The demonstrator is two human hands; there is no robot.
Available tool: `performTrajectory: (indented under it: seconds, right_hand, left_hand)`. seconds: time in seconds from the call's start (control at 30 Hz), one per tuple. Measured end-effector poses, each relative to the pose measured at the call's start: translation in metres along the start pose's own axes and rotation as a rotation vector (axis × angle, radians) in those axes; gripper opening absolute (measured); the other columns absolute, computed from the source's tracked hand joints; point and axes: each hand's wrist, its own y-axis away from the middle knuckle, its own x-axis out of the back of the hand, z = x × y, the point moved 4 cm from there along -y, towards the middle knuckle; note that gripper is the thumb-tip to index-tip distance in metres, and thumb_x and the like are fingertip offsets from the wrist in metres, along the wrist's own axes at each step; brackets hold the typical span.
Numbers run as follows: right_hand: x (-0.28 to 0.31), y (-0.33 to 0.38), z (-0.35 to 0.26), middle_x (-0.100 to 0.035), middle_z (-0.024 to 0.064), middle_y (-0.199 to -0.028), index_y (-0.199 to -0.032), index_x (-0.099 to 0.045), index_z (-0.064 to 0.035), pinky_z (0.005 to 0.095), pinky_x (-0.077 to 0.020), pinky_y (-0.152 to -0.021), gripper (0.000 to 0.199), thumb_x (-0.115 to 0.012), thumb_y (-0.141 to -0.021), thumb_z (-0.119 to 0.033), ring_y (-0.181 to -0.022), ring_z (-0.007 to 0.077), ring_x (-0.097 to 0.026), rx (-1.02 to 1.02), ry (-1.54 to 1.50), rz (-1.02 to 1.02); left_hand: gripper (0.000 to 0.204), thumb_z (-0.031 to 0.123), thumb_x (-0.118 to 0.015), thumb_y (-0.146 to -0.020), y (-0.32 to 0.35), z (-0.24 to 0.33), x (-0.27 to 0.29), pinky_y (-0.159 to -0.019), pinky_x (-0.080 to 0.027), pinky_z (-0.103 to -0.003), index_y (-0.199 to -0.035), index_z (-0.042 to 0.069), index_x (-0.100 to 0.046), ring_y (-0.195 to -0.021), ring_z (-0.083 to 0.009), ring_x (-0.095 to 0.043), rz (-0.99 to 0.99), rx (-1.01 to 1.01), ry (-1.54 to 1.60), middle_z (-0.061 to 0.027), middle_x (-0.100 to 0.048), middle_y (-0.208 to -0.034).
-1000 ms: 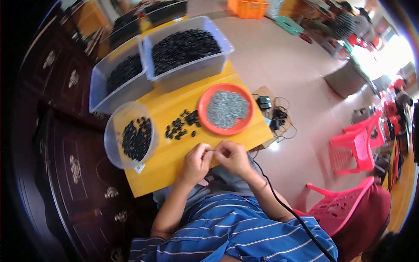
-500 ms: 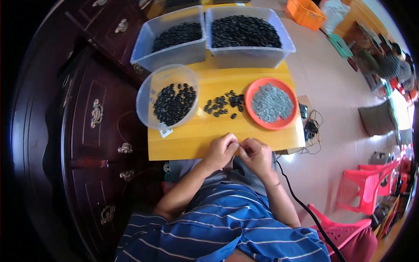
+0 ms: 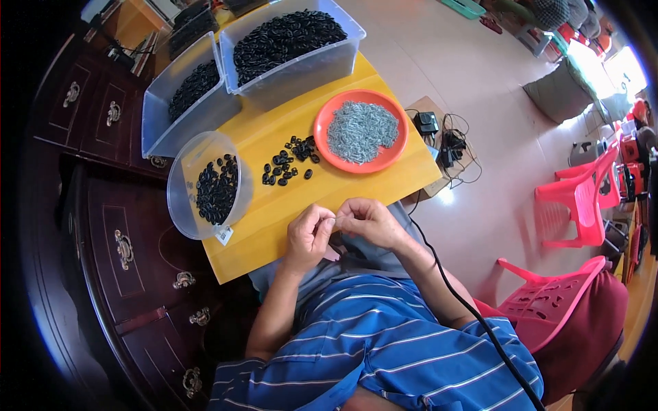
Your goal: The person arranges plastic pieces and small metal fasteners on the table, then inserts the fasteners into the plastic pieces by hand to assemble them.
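My left hand and my right hand meet fingertip to fingertip at the near edge of the yellow table. Both are closed in a pinch. A tiny thin, pale thing seems to lie between the fingertips, too small to name. Just beyond the hands, small black oval pieces lie loose on the tabletop. To their right, an orange-red plate holds a heap of small silver-grey metal pins. On the left, a round clear tub contains more black oval pieces.
Two clear plastic bins full of black pieces stand at the table's far side. Dark wooden drawers line the left. A black cable runs past my right arm. Pink plastic chairs and a small camera-like device are on the right.
The view has turned, so the table now appears tilted and further left. My hands stay together at the table's edge, with the right fingers a little straighter than before.
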Motion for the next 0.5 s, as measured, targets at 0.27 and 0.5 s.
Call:
performTrajectory:
  seconds: [0.27, 0.5]
  right_hand:
    - [-0.001, 0.004, -0.02, -0.06, 0.0001, -0.063, -0.081, -0.068, -0.0041, 0.0277, -0.0464, -0.054, 0.007, -0.072, -0.085, -0.009, -0.057, 0.008, -0.057, 0.214, 0.473, 0.177]
    - [-0.006, 0.007, -0.03, -0.06, 0.0041, -0.061, -0.081, -0.067, -0.0022, 0.0284, -0.0454, -0.051, 0.005, -0.071, -0.082, -0.005, -0.055, 0.0097, -0.057, 0.457, 0.753, 0.27]
  left_hand:
    - [0.009, 0.008, -0.063, -0.097, -0.001, -0.004, -0.005, -0.063, -0.051, -0.036, -0.091, 0.001, -0.061, -0.067, -0.0256, -0.064, -0.067, 0.142, -0.026, -0.0122, -0.065, -0.079]
    - [0.014, 0.013, -0.06, -0.099, 0.0, -0.013, -0.009, -0.067, -0.051, -0.042, -0.092, 0.001, -0.059, -0.072, -0.034, -0.065, -0.073, 0.2, -0.018, -0.0156, -0.065, -0.08]
